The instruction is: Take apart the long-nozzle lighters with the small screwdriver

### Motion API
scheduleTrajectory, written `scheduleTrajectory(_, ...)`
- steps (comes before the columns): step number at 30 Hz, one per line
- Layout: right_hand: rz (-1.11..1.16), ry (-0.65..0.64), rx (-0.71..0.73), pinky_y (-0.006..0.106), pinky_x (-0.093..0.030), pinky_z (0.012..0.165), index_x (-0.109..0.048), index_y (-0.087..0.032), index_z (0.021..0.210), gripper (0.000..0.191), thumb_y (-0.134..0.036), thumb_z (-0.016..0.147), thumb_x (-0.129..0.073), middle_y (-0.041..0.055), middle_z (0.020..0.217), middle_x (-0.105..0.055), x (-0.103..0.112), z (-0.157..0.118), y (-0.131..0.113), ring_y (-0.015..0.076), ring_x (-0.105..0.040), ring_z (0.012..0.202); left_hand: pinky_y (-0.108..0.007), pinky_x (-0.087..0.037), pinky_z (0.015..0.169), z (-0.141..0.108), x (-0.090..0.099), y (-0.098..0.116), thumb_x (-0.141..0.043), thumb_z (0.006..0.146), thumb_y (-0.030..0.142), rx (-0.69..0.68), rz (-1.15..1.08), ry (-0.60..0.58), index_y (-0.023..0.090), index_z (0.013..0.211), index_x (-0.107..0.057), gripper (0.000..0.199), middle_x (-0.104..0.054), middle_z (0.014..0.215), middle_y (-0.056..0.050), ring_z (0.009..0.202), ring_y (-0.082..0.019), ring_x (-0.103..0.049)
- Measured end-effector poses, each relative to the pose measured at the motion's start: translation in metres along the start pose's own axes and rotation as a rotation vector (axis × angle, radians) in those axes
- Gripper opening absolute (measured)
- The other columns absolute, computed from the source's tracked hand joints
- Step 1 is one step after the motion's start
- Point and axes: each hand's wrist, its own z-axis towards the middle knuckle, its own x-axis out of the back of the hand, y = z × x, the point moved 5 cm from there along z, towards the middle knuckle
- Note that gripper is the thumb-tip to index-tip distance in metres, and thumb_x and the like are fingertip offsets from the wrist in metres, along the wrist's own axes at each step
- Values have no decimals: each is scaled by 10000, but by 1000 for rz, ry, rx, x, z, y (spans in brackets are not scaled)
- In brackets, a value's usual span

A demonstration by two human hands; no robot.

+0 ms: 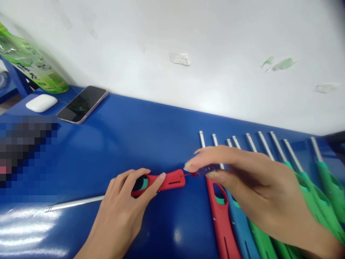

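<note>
My left hand (126,205) is closed round a red lighter (174,180) with a long metal tube, which lies on the blue table (129,144) with its tube pointing left. The thumb rests along the red body. Between the thumb and fingers of my right hand (250,183) is a small dark red and purple object (205,170). A thin reddish tip runs from it to the right end of the red lighter. What exactly the small object is, I cannot make out.
Several lighters lie side by side on the right, among them a red one (225,226), a blue one (244,230) and green ones (330,190). A phone (82,104), a white case (41,103) and a green bottle (35,64) stand or lie at the back left, by the white wall.
</note>
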Motion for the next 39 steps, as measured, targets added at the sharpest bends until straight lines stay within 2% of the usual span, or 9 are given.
scheduleTrajectory(3, -27, -2, 28, 261, -600, 1020, -769, -348, 1167, 195, -247, 1021, -688, -17, 1246, -778, -2, 1, -3, 157, -713, 1207, -480, -573, 902, 0, 0, -1, -547, 995, 12, 5, -6, -7, 349, 1553, -501, 653, -560, 1388, -122, 1176, -295, -545)
scheduleTrajectory(7, -141, 124, 86, 214, -617, 853, -806, -324, 981, 49, -297, 941, -812, -16, 1011, -735, 1, 1, -11, 123, -715, 940, -476, -569, 917, -2, -1, -1, -548, 1001, 15, 5, -8, -14, 349, 1587, -468, 679, -555, 1397, -125, 1192, -294, -541)
scheduleTrajectory(10, -111, 129, 29, 210, -624, 795, -788, -339, 1092, 202, -189, 1029, -669, -42, 1020, -783, 2, 0, -8, 103, -739, 869, -467, -565, 917, -2, -1, -2, -566, 996, 21, 13, -18, -18, 355, 1570, -499, 667, -553, 1396, -122, 1191, -291, -545)
scheduleTrajectory(15, -25, 70, 33, 264, -594, 996, -770, -357, 1178, 216, -231, 1022, -690, -27, 1228, -760, -1, -1, 2, 145, -714, 1159, -468, -565, 917, -3, -2, -2, -566, 995, 29, 16, -33, -17, 360, 1566, -506, 663, -557, 1391, -120, 1188, -290, -551)
scheduleTrajectory(22, -37, 125, -7, 272, -595, 922, -744, -367, 1248, 306, -168, 1058, -610, -33, 1102, -766, 0, -3, 3, 125, -715, 1005, -472, -577, 899, -1, 0, -1, -552, 989, 19, 39, -15, -10, 370, 1535, -537, 649, -586, 1367, -111, 1162, -289, -567)
scheduleTrajectory(25, -26, 94, 25, 262, -584, 986, -771, -345, 1173, 236, -195, 1034, -655, -24, 1170, -753, -1, -3, -1, 139, -699, 1130, -484, -588, 869, 2, 2, 2, -532, 979, -1, 25, -22, 27, 340, 1506, -563, 628, -590, 1355, -119, 1141, -296, -569)
scheduleTrajectory(30, 7, 79, 104, 199, -611, 806, -798, -332, 1121, 218, -179, 973, -752, -38, 1039, -763, 1, -2, -2, 105, -726, 937, -504, -594, 871, 1, 0, 2, -564, 985, 9, 1, -18, 8, 327, 1538, -524, 639, -565, 1361, -135, 1163, -308, -553)
scheduleTrajectory(35, 16, -5, 117, 270, -605, 981, -791, -322, 1155, 227, -181, 1022, -673, -1, 1225, -764, -2, -1, 0, 148, -720, 1144, -488, -581, 901, -1, 0, 0, -560, 985, -4, -3, -12, -2, 330, 1584, -467, 693, -547, 1389, -137, 1184, -298, -534)
scheduleTrajectory(39, 6, 82, 90, 224, -614, 843, -813, -328, 1060, 148, -219, 973, -765, -15, 1052, -740, 1, -1, -1, 122, -715, 970, -484, -571, 901, -2, 0, 0, -562, 988, 1, -5, -11, -4, 323, 1593, -460, 694, -545, 1390, -140, 1177, -295, -531)
